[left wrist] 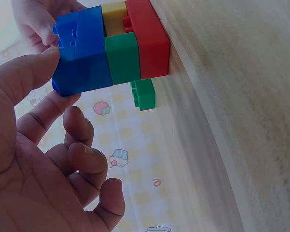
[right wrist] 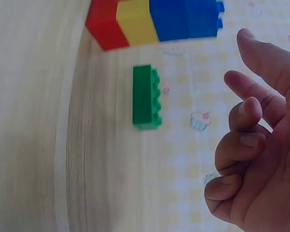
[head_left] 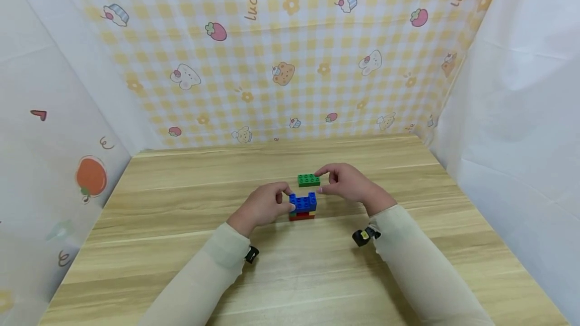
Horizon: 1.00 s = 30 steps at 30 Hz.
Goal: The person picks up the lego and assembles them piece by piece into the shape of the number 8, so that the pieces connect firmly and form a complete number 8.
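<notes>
A small stack of toy building bricks stands on the table: a red brick (left wrist: 153, 46) at the bottom, a green brick (left wrist: 122, 58) and a yellow brick (right wrist: 136, 21) over it, then a long blue brick (head_left: 302, 205). Two small blue bricks stand on its ends, the left one (left wrist: 67, 77) and the right one (head_left: 312, 198). My left hand (head_left: 266, 205) pinches the left end of the blue top between thumb and index finger. My right hand (head_left: 348, 182) holds nothing, thumb and index finger spread just right of the stack, other fingers loosely bent.
A separate green eight-stud brick (head_left: 309, 180) lies on the wooden table (head_left: 204, 170) behind the stack, close to my right index fingertip in the head view. A checked cloth (head_left: 272, 39) hangs behind the table, with white sheets at both sides.
</notes>
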Each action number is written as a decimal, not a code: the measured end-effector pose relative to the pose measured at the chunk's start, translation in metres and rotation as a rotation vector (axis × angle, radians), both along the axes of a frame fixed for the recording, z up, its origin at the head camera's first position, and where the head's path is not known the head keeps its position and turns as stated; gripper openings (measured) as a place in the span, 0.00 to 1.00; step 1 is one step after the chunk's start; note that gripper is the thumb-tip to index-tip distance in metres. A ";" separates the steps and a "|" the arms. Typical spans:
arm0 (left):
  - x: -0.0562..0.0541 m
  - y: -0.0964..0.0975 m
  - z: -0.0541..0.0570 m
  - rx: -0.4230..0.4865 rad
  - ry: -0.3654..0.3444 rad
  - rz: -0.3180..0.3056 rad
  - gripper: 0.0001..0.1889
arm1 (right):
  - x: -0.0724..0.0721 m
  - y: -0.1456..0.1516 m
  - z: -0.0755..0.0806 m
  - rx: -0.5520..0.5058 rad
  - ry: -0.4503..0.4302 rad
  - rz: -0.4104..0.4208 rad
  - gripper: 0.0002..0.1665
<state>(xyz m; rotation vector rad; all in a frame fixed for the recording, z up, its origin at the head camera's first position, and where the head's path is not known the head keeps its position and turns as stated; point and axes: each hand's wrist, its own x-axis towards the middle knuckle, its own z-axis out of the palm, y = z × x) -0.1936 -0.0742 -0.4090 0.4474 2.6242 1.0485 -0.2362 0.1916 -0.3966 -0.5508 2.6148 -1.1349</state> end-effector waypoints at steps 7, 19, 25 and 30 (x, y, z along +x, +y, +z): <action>-0.001 0.000 0.000 -0.010 0.003 -0.005 0.12 | -0.022 0.006 -0.013 0.014 -0.008 -0.089 0.25; -0.001 -0.002 -0.001 0.002 -0.002 -0.010 0.11 | -0.045 0.000 -0.029 0.103 -0.073 -0.097 0.27; -0.001 -0.001 -0.001 0.003 -0.010 -0.003 0.11 | -0.051 -0.002 -0.032 0.153 -0.117 -0.124 0.27; 0.000 -0.001 -0.001 0.005 -0.010 0.003 0.11 | -0.054 -0.003 -0.034 0.169 -0.140 -0.141 0.26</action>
